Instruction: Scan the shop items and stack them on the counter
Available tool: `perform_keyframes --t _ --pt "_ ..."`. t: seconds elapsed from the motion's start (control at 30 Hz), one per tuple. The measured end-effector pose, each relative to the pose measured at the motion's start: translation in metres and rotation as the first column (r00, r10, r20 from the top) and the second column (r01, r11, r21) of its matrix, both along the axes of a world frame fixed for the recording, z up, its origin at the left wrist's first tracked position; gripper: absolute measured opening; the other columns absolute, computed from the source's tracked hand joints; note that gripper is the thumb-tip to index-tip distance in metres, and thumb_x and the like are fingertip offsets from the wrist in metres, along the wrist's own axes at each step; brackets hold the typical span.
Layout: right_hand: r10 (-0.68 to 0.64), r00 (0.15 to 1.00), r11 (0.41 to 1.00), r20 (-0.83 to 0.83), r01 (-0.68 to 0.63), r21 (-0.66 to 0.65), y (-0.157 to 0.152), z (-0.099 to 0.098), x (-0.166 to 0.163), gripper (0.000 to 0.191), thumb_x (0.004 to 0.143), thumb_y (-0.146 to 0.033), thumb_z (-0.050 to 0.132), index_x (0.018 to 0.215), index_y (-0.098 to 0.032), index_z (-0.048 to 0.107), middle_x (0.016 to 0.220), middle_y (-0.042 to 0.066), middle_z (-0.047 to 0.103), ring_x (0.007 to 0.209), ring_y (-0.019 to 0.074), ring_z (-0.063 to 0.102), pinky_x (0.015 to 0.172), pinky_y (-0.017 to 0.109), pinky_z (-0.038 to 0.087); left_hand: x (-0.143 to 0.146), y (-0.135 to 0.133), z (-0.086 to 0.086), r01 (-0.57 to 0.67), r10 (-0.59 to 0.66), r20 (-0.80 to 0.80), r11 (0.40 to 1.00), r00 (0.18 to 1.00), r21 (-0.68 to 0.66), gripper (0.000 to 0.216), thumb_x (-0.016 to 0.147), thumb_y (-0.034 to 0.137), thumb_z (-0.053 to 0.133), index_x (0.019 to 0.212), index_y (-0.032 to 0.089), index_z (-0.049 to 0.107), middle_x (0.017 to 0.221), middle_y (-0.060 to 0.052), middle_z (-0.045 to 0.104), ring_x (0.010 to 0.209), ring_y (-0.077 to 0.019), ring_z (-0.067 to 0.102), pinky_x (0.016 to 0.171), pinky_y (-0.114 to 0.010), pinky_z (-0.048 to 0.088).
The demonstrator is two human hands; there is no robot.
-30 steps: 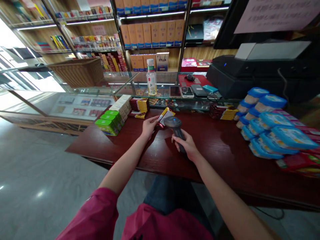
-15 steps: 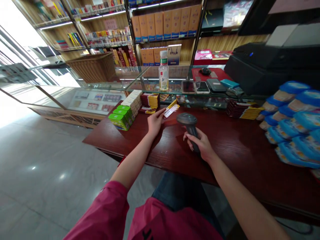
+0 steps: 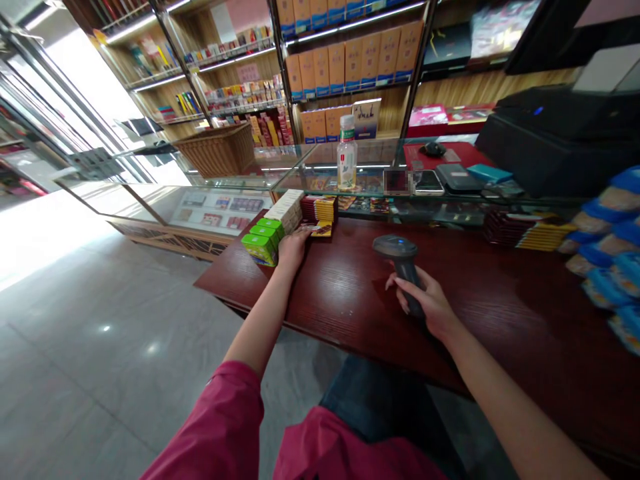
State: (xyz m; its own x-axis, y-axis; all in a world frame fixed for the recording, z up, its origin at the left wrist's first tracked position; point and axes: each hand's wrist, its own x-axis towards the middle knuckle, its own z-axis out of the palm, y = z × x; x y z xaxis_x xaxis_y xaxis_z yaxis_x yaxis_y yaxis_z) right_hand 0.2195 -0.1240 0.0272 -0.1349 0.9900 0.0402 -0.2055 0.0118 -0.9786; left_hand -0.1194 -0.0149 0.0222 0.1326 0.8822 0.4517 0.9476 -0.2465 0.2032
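Observation:
My left hand [image 3: 293, 248] reaches to the left part of the dark red wooden counter, its fingers closed on the near edge of a flat maroon-and-yellow packet [image 3: 320, 229]. That packet lies low, just in front of a stack of similar packets [image 3: 320, 209]. Left of my hand are green boxes [image 3: 263, 240] and a row of pale boxes [image 3: 287, 208]. My right hand [image 3: 433, 303] grips the handle of a black barcode scanner [image 3: 396, 247], held upright over the middle of the counter. A small blue light shows on the scanner's head.
A clear drink bottle [image 3: 347, 155] stands on the glass display case behind the counter. On the right are another stack of maroon-and-yellow packets [image 3: 523, 229] and piled blue-lidded tubs [image 3: 613, 227]. A phone [image 3: 429, 182] and a wicker basket [image 3: 217, 150] rest on the glass.
My left hand has moved left with the packet, from near the scanner down to the front of the packet stack. My right hand still holds the scanner; the view has turned slightly left.

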Motion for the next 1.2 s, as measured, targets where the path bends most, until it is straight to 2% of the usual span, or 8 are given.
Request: perform_keyframes --t 0.1,0.27,0.53,0.7,0.8,0.93,1.07,1.2 --pt "-0.004 1.0 1.0 0.014 0.004 0.006 -0.001 0.003 0.0 0.045 0.077 -0.046 0.083 0.111 -0.02 0.066 0.084 0.003 0.071 0.044 0.0087 0.047 0.036 0.023 0.036 0.01 -0.002 0.002 -0.035 0.034 -0.08 0.999 0.996 -0.014 0.046 0.097 0.005 0.045 0.137 0.015 0.065 0.145 -0.017 0.062 0.142 -0.0257 0.054 0.115 -0.041 0.047" --pt "0.008 0.999 1.0 0.039 -0.008 0.001 -0.003 0.011 -0.001 0.042 0.078 -0.045 0.082 0.109 -0.022 0.066 0.084 0.003 0.07 0.044 0.009 0.046 0.037 0.024 0.037 0.026 -0.013 0.001 -0.016 0.015 -0.084 1.0 0.996 -0.016 0.045 0.098 0.009 0.047 0.139 0.015 0.063 0.142 -0.017 0.065 0.136 -0.0252 0.06 0.117 -0.043 0.044" --pt "-0.031 0.999 0.999 0.016 0.032 -0.031 -0.003 0.01 -0.002 0.042 0.076 -0.045 0.083 0.106 -0.022 0.065 0.087 0.002 0.071 0.043 0.0082 0.047 0.037 0.024 0.036 0.029 -0.005 -0.007 -0.048 0.043 -0.065 0.996 0.997 -0.079 0.057 0.095 0.011 0.049 0.151 0.003 0.047 0.158 -0.023 0.046 0.15 -0.0302 0.043 0.122 -0.045 0.037" --pt "-0.185 0.981 0.983 -0.062 0.186 0.006 -0.001 0.005 0.002 0.038 0.072 -0.042 0.084 0.097 -0.024 0.062 0.089 0.001 0.071 0.047 0.009 0.049 0.041 0.024 0.04 0.027 -0.005 -0.006 -0.052 0.048 -0.06 0.996 0.997 -0.072 0.059 0.095 0.012 0.049 0.153 0.005 0.045 0.16 -0.022 0.044 0.153 -0.0307 0.038 0.125 -0.048 0.033" --pt "-0.296 0.951 0.952 -0.085 0.301 0.048 0.003 0.005 0.023 0.035 0.07 -0.038 0.085 0.091 -0.025 0.06 0.088 0.0 0.069 0.052 0.0092 0.051 0.046 0.025 0.043 0.043 -0.01 -0.001 0.021 -0.021 -0.074 1.0 0.997 -0.008 0.057 0.095 0.012 0.047 0.152 0.007 0.048 0.16 -0.021 0.045 0.153 -0.0296 0.038 0.126 -0.046 0.032" --pt "-0.388 0.918 0.92 -0.077 0.391 0.035 0.003 0.011 0.076 0.035 0.069 -0.038 0.086 0.09 -0.025 0.061 0.068 -0.006 0.056 0.049 0.0091 0.047 0.044 0.023 0.041 0.104 -0.012 0.005 0.275 -0.272 -0.08 0.961 0.959 0.038 0.05 0.098 0.015 0.046 0.147 0.012 0.054 0.158 -0.017 0.048 0.153 -0.0268 0.038 0.127 -0.046 0.032" --pt "-0.446 0.888 0.894 -0.113 0.448 -0.006 -0.009 0.012 0.13 0.045 0.067 -0.039 0.086 0.103 -0.024 0.062 0.062 -0.009 0.049 0.045 0.0079 0.045 0.041 0.022 0.04 0.204 -0.008 0.014 0.537 -0.535 -0.059 0.843 0.843 0.04 0.052 0.096 0.013 0.049 0.148 0.012 0.052 0.159 -0.016 0.048 0.155 -0.0241 0.036 0.127 -0.042 0.033" --pt "-0.578 0.81 0.809 -0.098 0.584 0.064 -0.021 0.001 0.154 0.051 0.069 -0.038 0.086 0.11 -0.027 0.058 0.074 -0.009 0.055 0.042 0.0063 0.044 0.037 0.023 0.044 0.309 0.007 0.029 0.669 -0.669 -0.004 0.742 0.743 0.032 0.055 0.096 0.013 0.052 0.151 0.01 0.048 0.16 -0.018 0.047 0.154 -0.0233 0.037 0.127 -0.04 0.033"
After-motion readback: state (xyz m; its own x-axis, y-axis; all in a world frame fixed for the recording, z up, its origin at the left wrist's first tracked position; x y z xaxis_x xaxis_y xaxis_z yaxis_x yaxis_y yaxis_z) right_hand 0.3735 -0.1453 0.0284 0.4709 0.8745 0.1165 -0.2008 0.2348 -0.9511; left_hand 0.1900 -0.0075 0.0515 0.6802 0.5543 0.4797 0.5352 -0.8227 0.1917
